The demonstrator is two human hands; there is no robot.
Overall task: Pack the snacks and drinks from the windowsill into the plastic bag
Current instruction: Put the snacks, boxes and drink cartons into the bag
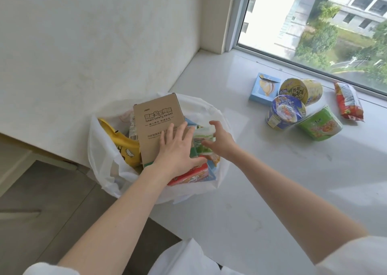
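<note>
A white plastic bag point(100, 155) stands open at the left end of the windowsill point(261, 191), holding several items. My left hand point(176, 151) lies flat with straight fingers on a brown cardboard box point(155, 122) that sticks up out of the bag. My right hand point(219, 140) reaches into the bag, its fingers and thumb curled round a green and white packet point(202, 135). A yellow packet point(125, 147) and a red packet point(190, 175) also lie in the bag. On the sill lie a blue box point(264, 89), a yellow cup point(301, 90), a blue cup point(285, 112), a green bowl point(319, 124) and a red snack bag point(348, 102).
The window point(314, 23) runs along the back right of the sill. A white wall point(94, 44) rises behind the bag. The floor point(52, 201) lies below the sill's left edge, close to the bag.
</note>
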